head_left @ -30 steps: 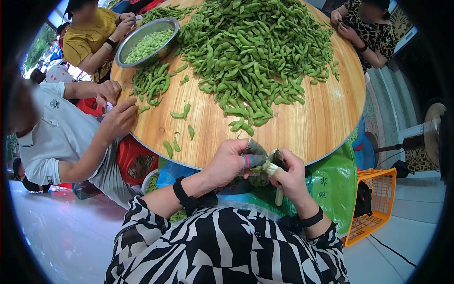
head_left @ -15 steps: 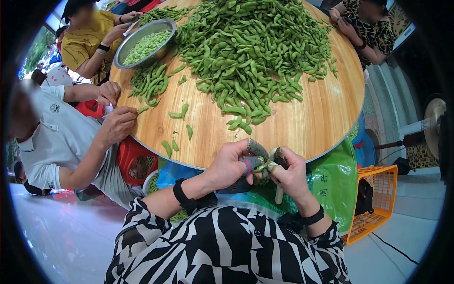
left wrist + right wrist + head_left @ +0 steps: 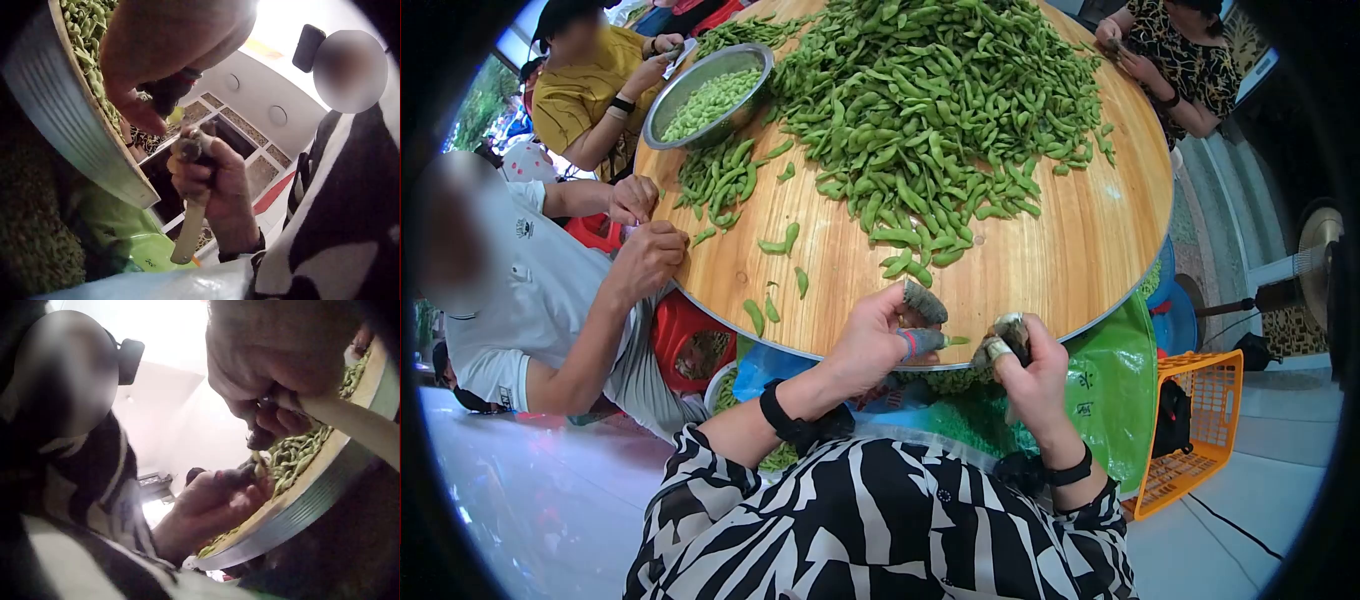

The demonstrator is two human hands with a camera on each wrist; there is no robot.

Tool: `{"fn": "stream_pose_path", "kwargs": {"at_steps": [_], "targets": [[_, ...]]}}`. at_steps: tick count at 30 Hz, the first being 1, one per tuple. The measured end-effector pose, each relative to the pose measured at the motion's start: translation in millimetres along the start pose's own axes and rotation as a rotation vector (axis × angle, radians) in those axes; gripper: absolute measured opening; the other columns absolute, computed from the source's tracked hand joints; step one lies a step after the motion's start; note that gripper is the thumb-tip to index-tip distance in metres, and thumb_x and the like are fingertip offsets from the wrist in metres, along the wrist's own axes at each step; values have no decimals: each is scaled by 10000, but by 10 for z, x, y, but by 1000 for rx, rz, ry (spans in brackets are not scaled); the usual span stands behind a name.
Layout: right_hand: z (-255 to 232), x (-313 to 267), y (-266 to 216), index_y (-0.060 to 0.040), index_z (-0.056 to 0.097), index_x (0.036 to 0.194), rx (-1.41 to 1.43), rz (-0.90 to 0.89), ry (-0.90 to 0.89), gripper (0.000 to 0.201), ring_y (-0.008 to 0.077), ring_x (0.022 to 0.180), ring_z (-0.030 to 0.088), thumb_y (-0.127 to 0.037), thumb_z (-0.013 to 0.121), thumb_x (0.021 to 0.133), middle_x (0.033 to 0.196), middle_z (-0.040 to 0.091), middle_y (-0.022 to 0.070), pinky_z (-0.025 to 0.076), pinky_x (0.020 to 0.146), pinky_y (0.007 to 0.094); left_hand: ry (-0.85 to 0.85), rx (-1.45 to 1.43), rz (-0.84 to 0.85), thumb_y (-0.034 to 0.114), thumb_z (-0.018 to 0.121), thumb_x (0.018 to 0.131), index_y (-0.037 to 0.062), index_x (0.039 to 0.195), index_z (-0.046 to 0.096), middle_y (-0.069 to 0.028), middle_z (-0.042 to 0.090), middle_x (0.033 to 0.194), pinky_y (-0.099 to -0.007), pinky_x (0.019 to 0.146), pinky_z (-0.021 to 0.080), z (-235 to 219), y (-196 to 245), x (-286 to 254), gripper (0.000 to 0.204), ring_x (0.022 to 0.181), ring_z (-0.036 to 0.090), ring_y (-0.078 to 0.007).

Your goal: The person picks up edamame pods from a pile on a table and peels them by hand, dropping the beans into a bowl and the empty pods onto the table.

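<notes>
Pod (image 3: 957, 341), green and mostly hidden, pokes out from the fingertips of the left hand (image 3: 875, 330) above the near edge of the desk (image 3: 840, 290). The left hand's grip pinches it, with dark covers (image 3: 925, 302) on the thumb and finger. The right hand (image 3: 1037, 378), just beside it and apart from the pod, also sits at the near edge; its grip is curled round a pale handle (image 3: 189, 231), which sticks out below the fist in the left wrist view. What the handle ends in cannot be made out.

A few loose pods (image 3: 790, 236) lie between the left hand and the left edge. The large heap of pods (image 3: 940, 120) spreads from the middle of the desk toward the far edge. At the left edge lies a smaller pile of pods (image 3: 720, 180), and just beyond it a metal bowl (image 3: 745, 108) holds shelled beans (image 3: 713, 103).

A person in a white shirt (image 3: 560, 270) has both hands at the left edge; a person in yellow (image 3: 580, 100) sits farther along, behind the bowl. Across, at the far right, is a person in a dark patterned top (image 3: 1185, 65). Below the near right edge hangs a green sheet (image 3: 1108, 390), with an orange crate (image 3: 1230, 410) beside it.
</notes>
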State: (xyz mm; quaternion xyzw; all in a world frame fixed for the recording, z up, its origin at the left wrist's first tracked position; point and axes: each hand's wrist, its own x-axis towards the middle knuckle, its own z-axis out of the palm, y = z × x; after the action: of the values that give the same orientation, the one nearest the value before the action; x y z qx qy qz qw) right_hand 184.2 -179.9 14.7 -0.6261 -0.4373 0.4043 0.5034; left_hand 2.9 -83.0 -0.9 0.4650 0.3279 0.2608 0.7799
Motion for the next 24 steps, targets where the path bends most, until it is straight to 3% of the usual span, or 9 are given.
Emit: {"fn": "stream_pose_path", "kwargs": {"at_steps": [4,7,11,12,16,19,22,24], "targets": [[41,-87,-150,0,585,909,-187,-175,-140,133,117,586,567,-35,656,802,669,588,64,454,550,273,-21,56,24,-88,612,817,-6,1005,574,-63,614,929,-289,709,565,19,-21,14,209,821,630,-141],[138,-70,-3,5,579,900,-268,-258,-73,154,128,576,566,-49,674,792,670,596,86,448,539,286,-17,112,110,-92,616,812,-8,1009,572,-60,615,936,-286,716,564,83,-26,-5,218,836,626,-133],[104,-7,19,18,559,862,-149,-14,6,158,112,601,563,-60,677,791,661,592,88,446,539,288,-5,117,172,-100,613,803,-9,1002,574,-47,604,923,-260,724,553,146,-22,-33,223,835,611,-118],[86,-2,46,22,561,867,-85,41,-60,149,97,635,568,-61,665,801,681,607,67,455,563,276,-8,155,219,-107,606,798,-8,1003,574,-43,600,917,-249,716,547,152,-31,-35,231,828,605,-112],[125,-29,-18,20,568,881,34,11,-112,126,84,641,556,-55,644,814,687,599,35,458,579,266,-81,278,279,-120,589,785,-6,1006,569,-37,593,906,-230,682,533,172,-69,-45,250,803,593,-100],[105,-3,-19,16,579,903,114,69,-163,108,78,620,530,-47,622,827,698,578,-3,449,575,254,-87,180,199,-122,571,778,-9,1005,563,-42,595,909,-232,638,522,182,-79,-38,254,789,592,-100],[75,29,73,-5,587,893,49,-74,-167,71,36,561,456,-38,603,832,659,531,-26,373,505,207,-60,67,85,-112,571,789,-12,1007,562,-56,597,916,-246,627,526,149,-114,-24,240,776,597,-115],[1,70,71,-7,586,896,278,194,-262,64,40,516,444,-28,590,836,654,527,-19,341,458,203,-47,-164,-25,-139,545,771,-5,1010,563,-62,587,910,-249,612,522,138,-97,-5,274,752,585,-112]]}}
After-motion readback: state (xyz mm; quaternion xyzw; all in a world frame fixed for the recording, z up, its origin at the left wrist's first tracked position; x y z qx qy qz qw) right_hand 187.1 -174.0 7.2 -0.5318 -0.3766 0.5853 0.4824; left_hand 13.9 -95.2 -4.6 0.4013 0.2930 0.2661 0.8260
